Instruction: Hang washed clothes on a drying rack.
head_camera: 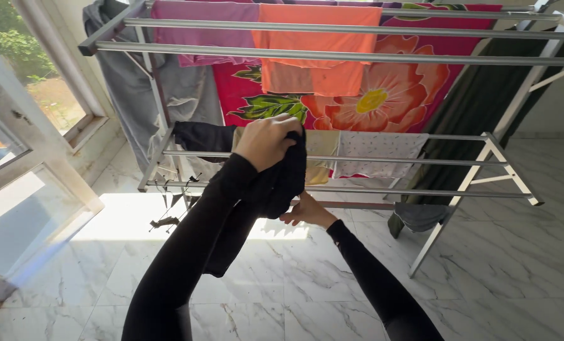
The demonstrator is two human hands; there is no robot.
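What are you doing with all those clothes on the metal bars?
A person stands at a metal drying rack hung with clothes. Their left hand grips a black garment at the rack's lower rails, and their right hand touches it from underneath. An orange cloth and a big flowered sheet hang on the upper bars.

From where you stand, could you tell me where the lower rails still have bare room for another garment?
Bare rail runs from the white patterned cloth to the rack's right end frame. The left half is crowded: the left hand grips a black garment there, beside another dark piece; the right hand reaches underneath.
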